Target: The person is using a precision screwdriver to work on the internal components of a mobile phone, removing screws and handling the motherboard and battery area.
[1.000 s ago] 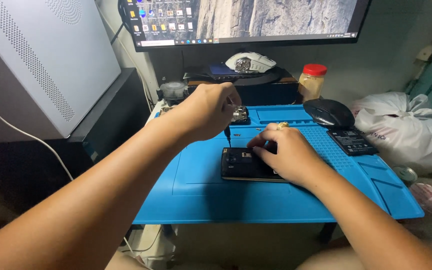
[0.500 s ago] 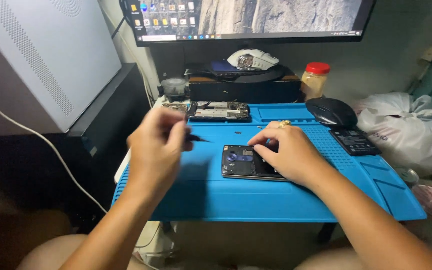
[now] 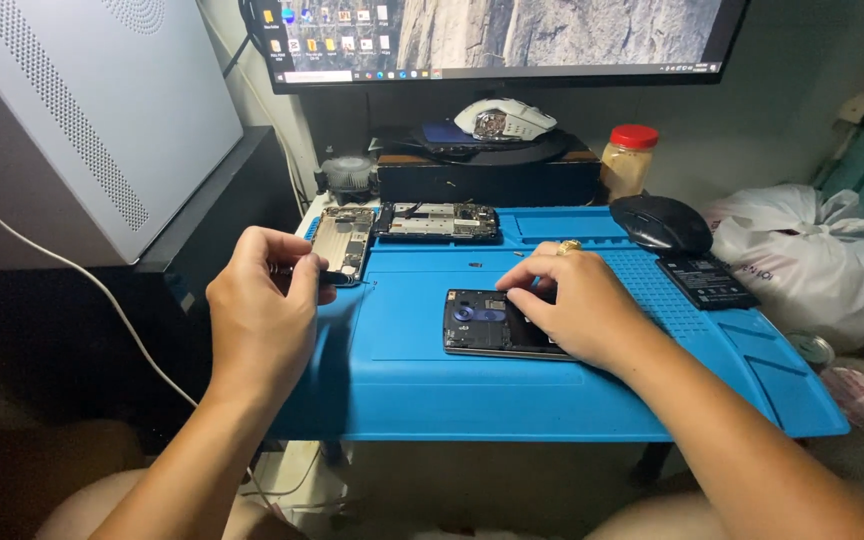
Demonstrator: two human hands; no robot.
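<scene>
Two hands work over the blue mat (image 3: 402, 390): the left hand (image 3: 262, 310), at the far trays a second ago, has drawn back to the mat's left edge, fingers pinched on a thin dark tool. The right hand (image 3: 567, 305) stays flat on the opened phone (image 3: 482, 322), which lies mid-mat, long axis left-right, camera end leftward. Farther back lie two more phone parts (image 3: 432, 220).

opened phone (image 3: 487, 325) lies mid-mat (image 3: 402, 370), two phone frames (image 3: 432, 222) behind it, mouse (image 3: 660, 222) right.
</scene>
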